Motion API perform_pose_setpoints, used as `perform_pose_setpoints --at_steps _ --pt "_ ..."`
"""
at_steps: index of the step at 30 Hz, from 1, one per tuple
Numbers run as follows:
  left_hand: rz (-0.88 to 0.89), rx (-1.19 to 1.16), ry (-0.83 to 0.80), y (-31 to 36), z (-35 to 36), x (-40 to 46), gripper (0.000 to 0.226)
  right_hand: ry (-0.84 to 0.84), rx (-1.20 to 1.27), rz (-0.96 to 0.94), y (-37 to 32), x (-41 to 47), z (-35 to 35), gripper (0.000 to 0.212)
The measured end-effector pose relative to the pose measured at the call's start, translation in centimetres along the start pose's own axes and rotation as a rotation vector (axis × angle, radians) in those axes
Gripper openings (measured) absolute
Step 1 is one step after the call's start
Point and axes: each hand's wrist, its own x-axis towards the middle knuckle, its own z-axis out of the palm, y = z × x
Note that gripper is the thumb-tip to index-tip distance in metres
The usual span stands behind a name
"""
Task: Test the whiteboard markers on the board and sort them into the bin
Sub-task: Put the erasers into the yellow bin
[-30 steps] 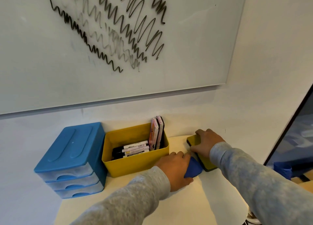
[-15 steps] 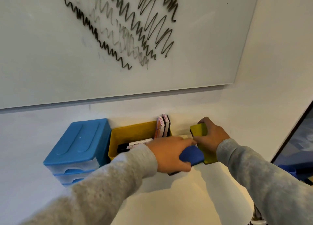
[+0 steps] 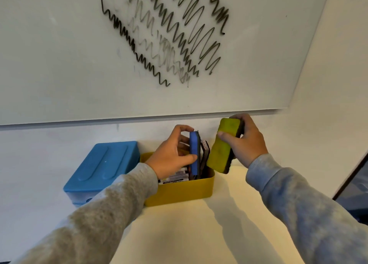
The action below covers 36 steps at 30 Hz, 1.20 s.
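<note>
Starting at my far left, well clear of my fingers, I see a blue drawer box (image 3: pixel 103 163) on the worktop (image 3: pixel 179 234), with the yellow bin (image 3: pixel 179 192) pressed up against its right side. The markers (image 3: pixel 175 178) lie flat in the bin, just below my left hand (image 3: pixel 171 156). That hand grips a blue eraser (image 3: pixel 194 152), thumb on the near face and fingers (image 3: pixel 184 128) curled over the top, holding it upright with its lower end already inside the bin, beside some dark cases standing at the bin's right end. Just past those, my right hand (image 3: pixel 245 142) is wrapped around a yellow-green eraser (image 3: pixel 224 144), held tilted above the bin's right edge and off the worktop. Above both hands the whiteboard (image 3: pixel 59 54) carries the black and faded scribbles (image 3: pixel 169 38).

I judge the testing finished and this the tidying step: markers are in, erasers going in after them. Next, I would let the blue eraser slide down beside the cases and release it, then bring the yellow-green one over the rim. Space at that end looks tight, so it may need turning on edge.
</note>
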Motion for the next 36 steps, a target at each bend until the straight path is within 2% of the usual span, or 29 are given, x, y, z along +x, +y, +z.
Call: perform_pose_setpoints --at_steps 4,8,15,21,28,36 --pt "-0.06 -0.021 -0.01 -1.7 0.6 -0.3 0.064 0.005 -0.148 -0.02 0.1 -0.3 1.7 0.043" --pt "-0.078 -0.01 -0.019 -2.4 1.0 -0.3 0.064 0.002 -0.299 -0.191 0.4 -0.7 2.7 0.039" --pt "-0.118 -0.032 -0.093 -2.7 1.8 -0.3 0.067 -0.057 -0.37 -0.278 1.1 -2.0 3.6 0.044" --pt "-0.145 -0.031 -0.124 -3.2 2.4 -0.1 0.061 -0.172 -0.596 -0.413 3.2 -3.3 3.4 0.024" --pt "-0.113 0.124 -0.084 -4.0 2.6 -0.1 0.053 -0.234 -0.561 -0.279 3.3 -2.4 3.1 0.009" --pt "-0.075 0.197 -0.07 -3.6 2.8 -0.6 0.05 -0.25 -0.399 -0.085 3.5 -2.8 3.8 0.009"
